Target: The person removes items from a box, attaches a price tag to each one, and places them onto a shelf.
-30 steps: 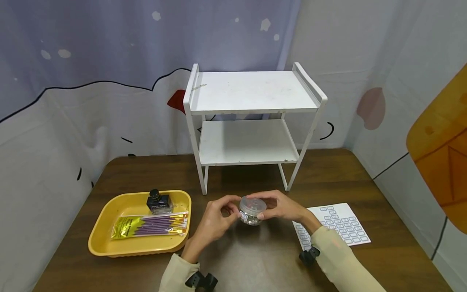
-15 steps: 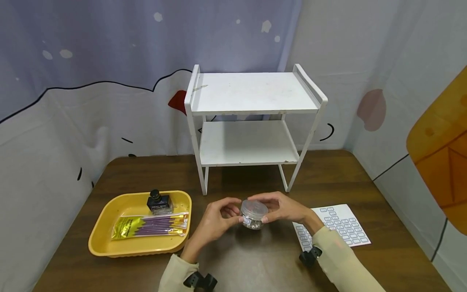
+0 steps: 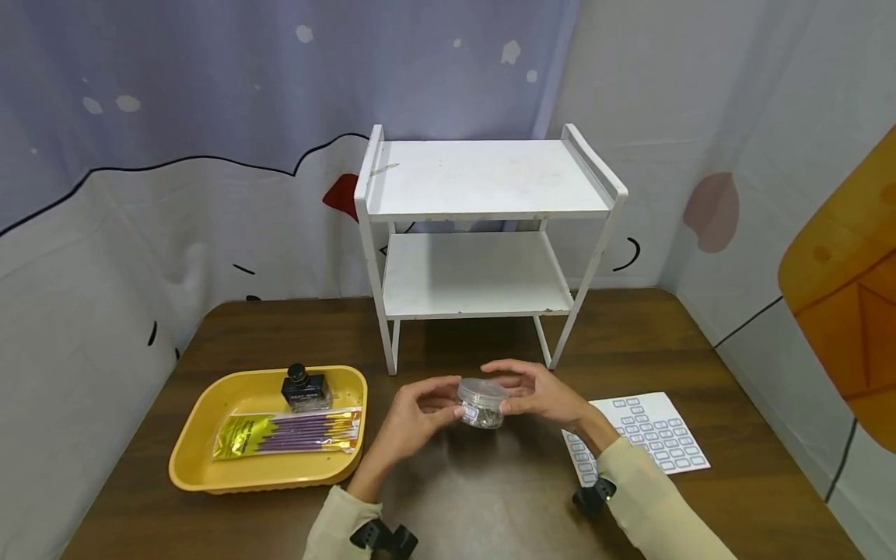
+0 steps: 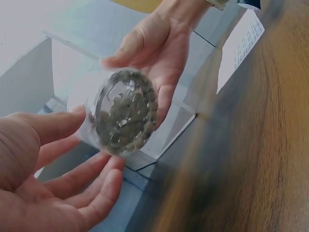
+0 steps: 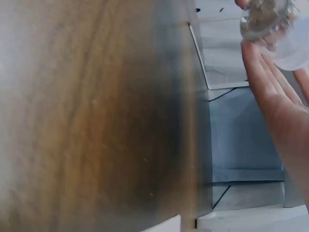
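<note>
A small clear jar [image 3: 481,404] with a screw lid hangs just over the table between both hands. Greyish-green, bead-like bits fill it, seen through its base in the left wrist view. A small white label [image 3: 470,412] is on its side. My left hand [image 3: 414,416] grips the jar from the left, its thumb near the label and fingers behind. My right hand [image 3: 533,395] is at the jar's right side; the thumb tip is right at the wall, and the index finger is raised off the lid. In the right wrist view its fingers [image 5: 263,72] lie fairly straight beside the jar.
A yellow tray [image 3: 183,459] at left holds an ink bottle [image 3: 306,391] and a packet of purple-handled brushes [image 3: 294,432]. A sheet of printed labels [image 3: 654,432] lies under the right forearm. Behind stands a white two-tier rack [image 3: 490,179], with printed curtains beyond.
The jar has turned a little and shifted slightly left and up since half a second ago. My right index finger has lifted from the lid while the left hand holds on.
</note>
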### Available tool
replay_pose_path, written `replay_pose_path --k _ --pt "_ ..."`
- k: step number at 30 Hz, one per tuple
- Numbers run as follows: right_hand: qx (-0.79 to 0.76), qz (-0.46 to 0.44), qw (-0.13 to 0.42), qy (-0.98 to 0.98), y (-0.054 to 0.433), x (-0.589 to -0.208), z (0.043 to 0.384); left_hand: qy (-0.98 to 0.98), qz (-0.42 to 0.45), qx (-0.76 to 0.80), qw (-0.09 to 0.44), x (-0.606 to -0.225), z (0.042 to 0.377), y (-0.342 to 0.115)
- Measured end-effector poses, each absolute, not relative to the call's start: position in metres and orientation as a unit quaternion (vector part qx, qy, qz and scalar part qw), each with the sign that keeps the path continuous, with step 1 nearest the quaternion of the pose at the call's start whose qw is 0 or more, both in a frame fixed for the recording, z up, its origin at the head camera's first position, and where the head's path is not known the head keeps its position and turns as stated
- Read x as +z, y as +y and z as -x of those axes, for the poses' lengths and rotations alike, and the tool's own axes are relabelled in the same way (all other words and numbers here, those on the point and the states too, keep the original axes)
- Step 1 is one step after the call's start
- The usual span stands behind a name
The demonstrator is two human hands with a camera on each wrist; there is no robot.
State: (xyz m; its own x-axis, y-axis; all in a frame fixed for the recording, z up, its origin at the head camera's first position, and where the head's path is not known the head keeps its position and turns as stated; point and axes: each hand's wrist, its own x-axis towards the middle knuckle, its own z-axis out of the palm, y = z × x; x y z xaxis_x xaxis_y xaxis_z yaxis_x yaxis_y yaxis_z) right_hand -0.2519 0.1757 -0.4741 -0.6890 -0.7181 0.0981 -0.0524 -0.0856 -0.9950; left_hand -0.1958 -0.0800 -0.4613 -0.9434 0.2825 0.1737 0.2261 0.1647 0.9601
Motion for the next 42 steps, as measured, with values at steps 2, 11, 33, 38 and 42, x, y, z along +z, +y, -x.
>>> replay_pose_path --k 2,11,33,38,42 --pt "-0.679 0.291 0.227 0.635 0.172 -0.476 0.25 0.76 -0.145 0.633 0.019 -0.462 0.197 -0.079" --pt "-0.632 0.286 0.181 0.697 0.156 -0.474 0.243 0.734 -0.06 0.677 0.01 -0.464 0.197 -0.077" --pt "-0.611 0.294 0.155 0.719 0.151 -0.472 0.236 0.726 -0.046 0.685 -0.029 -0.466 0.195 -0.073" --pt "-0.612 0.298 0.141 0.719 0.15 -0.471 0.237 0.738 -0.058 0.671 -0.039 -0.466 0.196 -0.072" --pt "-0.612 0.307 0.13 0.717 0.149 -0.472 0.237 0.742 -0.057 0.666 -0.046 -0.465 0.196 -0.071"
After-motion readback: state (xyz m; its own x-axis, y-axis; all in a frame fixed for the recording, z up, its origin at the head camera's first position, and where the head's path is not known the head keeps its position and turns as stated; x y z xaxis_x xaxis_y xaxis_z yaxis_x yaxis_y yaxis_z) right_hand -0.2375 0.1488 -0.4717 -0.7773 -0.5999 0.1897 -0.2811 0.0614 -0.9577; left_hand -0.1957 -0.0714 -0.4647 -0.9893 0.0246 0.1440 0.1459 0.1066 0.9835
